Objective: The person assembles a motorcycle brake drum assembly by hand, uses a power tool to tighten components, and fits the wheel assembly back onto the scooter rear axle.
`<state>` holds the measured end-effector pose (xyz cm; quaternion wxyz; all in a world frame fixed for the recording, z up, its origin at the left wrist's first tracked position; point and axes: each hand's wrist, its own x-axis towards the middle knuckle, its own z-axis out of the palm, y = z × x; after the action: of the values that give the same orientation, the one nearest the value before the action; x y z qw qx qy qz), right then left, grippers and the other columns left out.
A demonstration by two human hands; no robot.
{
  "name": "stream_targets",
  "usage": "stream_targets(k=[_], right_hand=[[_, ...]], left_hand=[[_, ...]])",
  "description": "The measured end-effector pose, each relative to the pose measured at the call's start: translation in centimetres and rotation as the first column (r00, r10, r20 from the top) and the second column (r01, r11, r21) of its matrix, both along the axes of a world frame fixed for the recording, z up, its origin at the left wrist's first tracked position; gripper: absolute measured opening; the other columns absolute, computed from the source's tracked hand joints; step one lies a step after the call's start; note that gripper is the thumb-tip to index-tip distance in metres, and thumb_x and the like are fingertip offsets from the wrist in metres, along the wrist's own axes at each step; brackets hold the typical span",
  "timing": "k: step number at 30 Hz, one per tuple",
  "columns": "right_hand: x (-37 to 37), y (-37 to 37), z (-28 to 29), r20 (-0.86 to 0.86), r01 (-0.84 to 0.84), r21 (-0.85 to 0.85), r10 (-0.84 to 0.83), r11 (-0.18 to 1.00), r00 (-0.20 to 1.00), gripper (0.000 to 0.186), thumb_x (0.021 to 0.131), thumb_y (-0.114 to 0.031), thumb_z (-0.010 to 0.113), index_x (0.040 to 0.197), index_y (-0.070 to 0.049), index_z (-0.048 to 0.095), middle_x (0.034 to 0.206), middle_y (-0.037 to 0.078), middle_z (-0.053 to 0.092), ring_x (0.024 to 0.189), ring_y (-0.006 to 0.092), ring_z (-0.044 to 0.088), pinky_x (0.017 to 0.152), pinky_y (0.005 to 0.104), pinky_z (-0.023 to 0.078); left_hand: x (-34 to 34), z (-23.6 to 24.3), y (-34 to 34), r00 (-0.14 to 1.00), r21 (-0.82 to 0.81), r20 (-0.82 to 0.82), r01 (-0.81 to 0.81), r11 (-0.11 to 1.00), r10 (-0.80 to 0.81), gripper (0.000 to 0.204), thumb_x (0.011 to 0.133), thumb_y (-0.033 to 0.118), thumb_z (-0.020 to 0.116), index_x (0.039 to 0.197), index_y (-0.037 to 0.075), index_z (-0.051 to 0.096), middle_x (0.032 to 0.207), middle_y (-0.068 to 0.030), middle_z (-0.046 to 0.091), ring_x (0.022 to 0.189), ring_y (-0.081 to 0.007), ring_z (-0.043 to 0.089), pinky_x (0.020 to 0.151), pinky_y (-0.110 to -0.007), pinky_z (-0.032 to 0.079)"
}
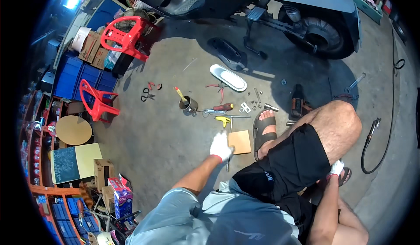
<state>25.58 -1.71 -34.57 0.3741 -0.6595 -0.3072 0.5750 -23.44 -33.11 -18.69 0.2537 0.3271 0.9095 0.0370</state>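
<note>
Down on the concrete floor (162, 135) the left hand (220, 147), in a white glove, reaches to the near edge of a flat brown cardboard piece (239, 141); its fingers curl loosely at that edge, and whether they grip it I cannot tell. The card lies just left of the sandalled foot (264, 130), with a long metal rod (229, 144) running past its left side. The right hand (336, 168), also gloved, sits behind the raised knee, mostly hidden, so its grip cannot be told.

Open floor spreads to the left of the card, bare as far as the red plastic chairs (99, 99). Ahead the room is tighter: a yellow-handled T-wrench (223, 120), a red-handled screwdriver (221, 107), a metal cup (189, 105), loose sockets and a white oval cover (228, 77) crowd the way to the grey scooter (306, 8).

At the left rim stand blue crates (83, 76), brown cartons (94, 45), a round wooden board (73, 130) and a yellow and dark green sheet (74, 162). A black hose (380, 144) curves along the right.
</note>
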Motion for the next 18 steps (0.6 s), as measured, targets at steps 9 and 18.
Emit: stream_targets(k=[9,18], right_hand=[[-4.1,-1.8,5.2,0.067,-0.046,0.009,0.045,0.999,0.997,0.030,0.094,-0.013,0.058,0.119,0.003,0.062,0.086,0.007,0.065,0.069,0.0163,0.057,0.061,0.0285,0.048],[-9.2,1.7,11.4,-0.045,0.140,0.119,-0.136,0.983,0.990,0.029,0.094,-0.009,0.053,0.120,0.000,0.063,0.077,0.002,0.060,0.056,0.0088,0.051,0.048,0.0251,0.040]], left_hand=[[1.8,-0.8,1.9,0.911,-0.149,-0.162,0.358,0.922,-0.380,0.108,0.061,0.031,0.084,0.151,0.007,0.028,0.139,-0.0277,0.043,0.132,-0.0454,0.041,0.108,-0.053,0.038],[-8.8,17.5,13.4,0.986,0.709,0.056,0.071,0.701,-0.157,0.119,0.060,0.029,0.088,0.154,0.005,0.019,0.147,-0.0199,0.041,0.135,-0.0337,0.043,0.110,-0.043,0.039]])
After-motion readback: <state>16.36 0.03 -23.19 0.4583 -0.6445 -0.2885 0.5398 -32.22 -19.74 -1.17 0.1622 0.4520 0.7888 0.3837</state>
